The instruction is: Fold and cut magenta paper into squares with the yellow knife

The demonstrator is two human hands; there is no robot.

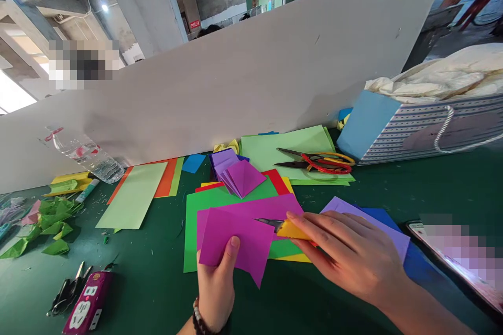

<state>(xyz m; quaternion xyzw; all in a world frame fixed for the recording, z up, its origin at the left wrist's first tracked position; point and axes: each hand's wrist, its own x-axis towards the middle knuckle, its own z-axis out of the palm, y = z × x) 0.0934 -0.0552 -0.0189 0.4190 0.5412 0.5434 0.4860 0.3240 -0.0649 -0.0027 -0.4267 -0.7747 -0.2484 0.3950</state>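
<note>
The purple paper (pixel 243 233) is held up over the table's middle, in front of a stack of sheets; its near left part is pinched between the thumb and fingers of the left hand (pixel 216 282), and a pointed corner hangs at its lower right; its upper right corner is met by the blades of the yellow scissors (pixel 283 227), whose handle is gripped in the right hand (pixel 349 254); whether the edge lies between the blades cannot be told; the step in hand is judged to be trimming or shaping of the paper; for the next move, a steady left pinch and a line kept well away from the left thumb seem called for, since a slack sheet could be cut askew

Behind the paper, a purple sheet (pixel 271 204) is laid on a green sheet (pixel 192 251); folded pieces (pixel 247 178) are rested at the stack's far edge; farther off, red scissors (pixel 330 167) are left on pale green sheets (pixel 267 146); beside the right hand, a lilac sheet (pixel 373 227) and a phone (pixel 459 259) are seen; at the far left, green scraps (pixel 57 214) are strewn near a tilted bottle (pixel 92 157)
</note>
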